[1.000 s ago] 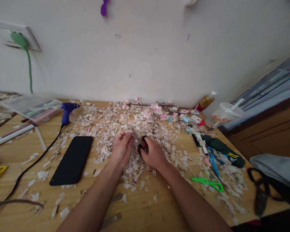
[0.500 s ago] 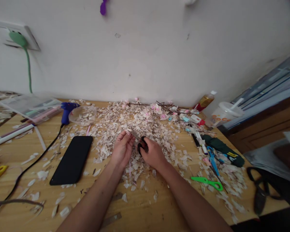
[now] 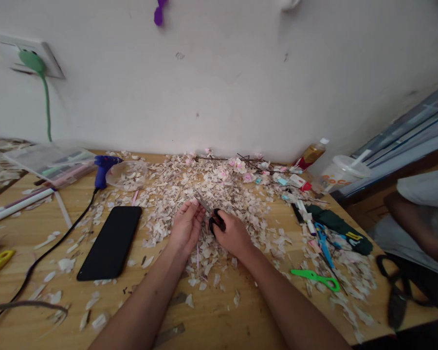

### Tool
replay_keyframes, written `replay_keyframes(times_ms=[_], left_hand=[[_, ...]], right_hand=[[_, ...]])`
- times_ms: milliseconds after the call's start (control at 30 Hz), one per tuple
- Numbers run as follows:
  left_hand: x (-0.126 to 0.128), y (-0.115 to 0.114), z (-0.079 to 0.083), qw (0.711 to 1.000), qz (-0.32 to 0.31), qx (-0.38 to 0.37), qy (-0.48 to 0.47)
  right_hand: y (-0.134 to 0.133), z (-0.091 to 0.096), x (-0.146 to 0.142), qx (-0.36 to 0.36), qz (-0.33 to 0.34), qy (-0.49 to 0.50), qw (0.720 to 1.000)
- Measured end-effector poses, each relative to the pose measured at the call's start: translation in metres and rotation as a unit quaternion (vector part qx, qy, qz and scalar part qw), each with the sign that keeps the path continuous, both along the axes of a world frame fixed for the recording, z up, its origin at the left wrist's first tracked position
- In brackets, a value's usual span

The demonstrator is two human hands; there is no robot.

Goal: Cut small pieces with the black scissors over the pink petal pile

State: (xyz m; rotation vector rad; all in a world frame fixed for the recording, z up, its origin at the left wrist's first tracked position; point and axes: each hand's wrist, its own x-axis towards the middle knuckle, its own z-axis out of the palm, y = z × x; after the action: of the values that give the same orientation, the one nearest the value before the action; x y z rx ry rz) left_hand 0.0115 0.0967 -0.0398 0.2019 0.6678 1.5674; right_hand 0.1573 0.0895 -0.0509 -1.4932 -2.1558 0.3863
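My right hand (image 3: pixel 233 233) grips black-handled scissors (image 3: pixel 218 219) by their loops. Their metal blades point up and left, close to the fingertips of my left hand (image 3: pixel 186 224). That hand is closed in a pinch, palm partly up; what lies between its thumb and finger is too small to make out. Around and beneath both hands spreads a heap of pale, dry petal-like scraps (image 3: pixel 160 214). A thin pinkish strip (image 3: pixel 197 257) shows just below my left hand. Behind the heap lie twigs with pink-and-white blossoms (image 3: pixel 237 165).
A black phone (image 3: pixel 110 243) and a blue glue gun (image 3: pixel 102 171) with its cord are on the left. To the right lie a green plastic cutter (image 3: pixel 316 278), blue scissors (image 3: pixel 324 245), a dark green pouch (image 3: pixel 337 228) and a drink cup (image 3: pixel 345 172). Another person's arm (image 3: pixel 416 226) is at far right.
The scissor blades have turned slightly between my hands, which stay in nearly the same place. At far right, the other person's arm and pale sleeve have come further into view. The camera has shifted slightly.
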Motion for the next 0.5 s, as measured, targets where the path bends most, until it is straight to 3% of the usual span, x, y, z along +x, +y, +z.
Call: replay_keyframes(times_ms=[500], left_hand=[[-0.0038,0.0026,0.0057,0.999,0.020,0.003,0.027]], right_hand=[[0.0027,-0.0001,0.0034,0.001,-0.008,0.001,1.000]])
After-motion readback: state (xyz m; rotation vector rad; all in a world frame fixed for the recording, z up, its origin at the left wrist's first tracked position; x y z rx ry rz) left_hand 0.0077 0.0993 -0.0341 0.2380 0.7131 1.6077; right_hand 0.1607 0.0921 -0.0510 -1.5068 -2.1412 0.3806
